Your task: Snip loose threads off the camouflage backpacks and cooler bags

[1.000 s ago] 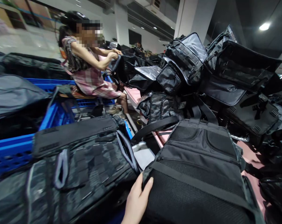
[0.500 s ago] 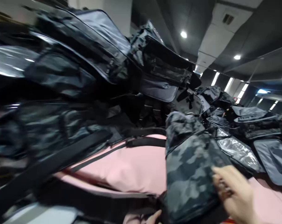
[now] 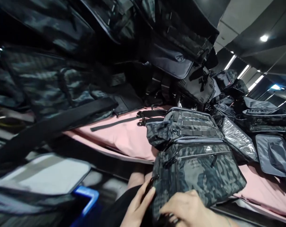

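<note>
Well, from where I stand, the head view has a camouflage backpack (image 3: 204, 171) lying in front of the person, partly across a pink cover (image 3: 270, 186), with a small white logo (image 3: 208, 148) on its near panel and rows of webbing (image 3: 195, 124) beyond. The left hand (image 3: 138, 206) pinches the backpack's left edge between thumb and fingers. The right hand (image 3: 190, 206) bends over the near edge, fingers curled; I can't tell what they pinch, if anything. Black straps with buckles (image 3: 154, 119) trail over the pink just past the pack. Off to the left, a broad black strap (image 3: 62, 123) slants above a pale panel (image 3: 48, 175), near a blue rim (image 3: 87, 201). To the right sit a silvery lining (image 3: 239, 138) and a grey flap (image 3: 272, 157); dark bags (image 3: 43, 82) heap up behind.
</note>
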{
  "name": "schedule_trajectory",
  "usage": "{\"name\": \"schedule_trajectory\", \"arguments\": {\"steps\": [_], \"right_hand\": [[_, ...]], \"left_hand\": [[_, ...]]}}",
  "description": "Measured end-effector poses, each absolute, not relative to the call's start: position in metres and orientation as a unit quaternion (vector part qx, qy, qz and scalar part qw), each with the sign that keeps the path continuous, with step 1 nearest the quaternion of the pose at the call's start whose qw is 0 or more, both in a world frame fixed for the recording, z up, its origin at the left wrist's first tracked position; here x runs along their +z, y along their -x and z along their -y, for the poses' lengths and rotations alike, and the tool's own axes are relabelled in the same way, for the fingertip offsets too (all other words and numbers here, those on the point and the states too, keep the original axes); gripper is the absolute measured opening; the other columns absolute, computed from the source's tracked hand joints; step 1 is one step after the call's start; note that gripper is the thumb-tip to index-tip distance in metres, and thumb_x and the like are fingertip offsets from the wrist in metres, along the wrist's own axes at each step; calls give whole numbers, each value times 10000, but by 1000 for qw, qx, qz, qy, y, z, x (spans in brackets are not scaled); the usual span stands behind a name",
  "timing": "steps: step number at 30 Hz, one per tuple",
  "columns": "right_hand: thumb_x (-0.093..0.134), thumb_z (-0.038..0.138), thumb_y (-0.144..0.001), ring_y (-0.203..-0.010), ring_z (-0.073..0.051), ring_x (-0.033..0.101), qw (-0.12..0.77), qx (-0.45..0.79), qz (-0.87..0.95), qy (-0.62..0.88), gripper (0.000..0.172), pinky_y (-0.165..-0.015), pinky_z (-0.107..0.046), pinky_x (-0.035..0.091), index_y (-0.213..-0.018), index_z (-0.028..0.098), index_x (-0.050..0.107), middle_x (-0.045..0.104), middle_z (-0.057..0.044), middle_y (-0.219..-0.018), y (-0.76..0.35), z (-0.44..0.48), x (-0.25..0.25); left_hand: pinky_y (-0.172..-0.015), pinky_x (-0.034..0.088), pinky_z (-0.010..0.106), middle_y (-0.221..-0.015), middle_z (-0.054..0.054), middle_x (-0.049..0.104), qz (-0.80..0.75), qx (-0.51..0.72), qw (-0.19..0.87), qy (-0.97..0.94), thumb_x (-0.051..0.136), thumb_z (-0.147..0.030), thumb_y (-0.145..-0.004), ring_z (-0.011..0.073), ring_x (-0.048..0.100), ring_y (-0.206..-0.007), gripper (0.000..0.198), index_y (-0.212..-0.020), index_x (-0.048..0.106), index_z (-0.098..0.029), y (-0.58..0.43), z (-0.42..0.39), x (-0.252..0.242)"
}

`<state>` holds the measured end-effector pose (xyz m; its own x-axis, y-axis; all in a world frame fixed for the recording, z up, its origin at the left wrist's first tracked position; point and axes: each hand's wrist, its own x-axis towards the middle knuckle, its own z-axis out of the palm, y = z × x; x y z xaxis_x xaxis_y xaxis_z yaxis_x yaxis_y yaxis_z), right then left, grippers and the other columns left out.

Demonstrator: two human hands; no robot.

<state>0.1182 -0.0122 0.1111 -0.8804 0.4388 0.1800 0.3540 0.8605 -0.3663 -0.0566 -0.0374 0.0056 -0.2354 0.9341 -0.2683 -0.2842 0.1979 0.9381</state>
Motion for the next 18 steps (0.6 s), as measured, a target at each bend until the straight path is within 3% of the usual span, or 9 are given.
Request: {"name": "schedule_trajectory", "arguments": {"steps": [4, 10, 18], "right_hand": [[413, 74, -810, -857, -139, 640, 242, 126, 916, 292, 370, -724, -217, 490, -1129, 201, 549, 676, -42, -944, -154, 9, 126], [427, 63, -855, -766, -157, 639, 316, 96, 850, 410, 265, -673, -242, 510, -977, 195, 621, 665, -49, -835, -188, 4, 101], [443, 61, -842, -694, -144, 629, 322, 105, 845, 414, 245, -617, -231, 489, -940, 187, 629, 661, -34, -774, -183, 5, 100]], "left_hand": [[-1050, 374, 398, -1226, 77, 605, -549, 535, 522, -374, 639, -577, -660, 283, 527, -1169, 647, -1163, 572, -176, 48, 30, 7], [-1016, 412, 388, -1174, 76, 632, -527, 535, 542, -377, 619, -493, -716, 261, 557, -1127, 533, -1140, 575, -173, 54, 35, 6], [-1000, 426, 396, -1172, 84, 637, -528, 543, 522, -392, 618, -468, -722, 258, 576, -1097, 512, -1133, 595, -163, 57, 36, 4]]}}
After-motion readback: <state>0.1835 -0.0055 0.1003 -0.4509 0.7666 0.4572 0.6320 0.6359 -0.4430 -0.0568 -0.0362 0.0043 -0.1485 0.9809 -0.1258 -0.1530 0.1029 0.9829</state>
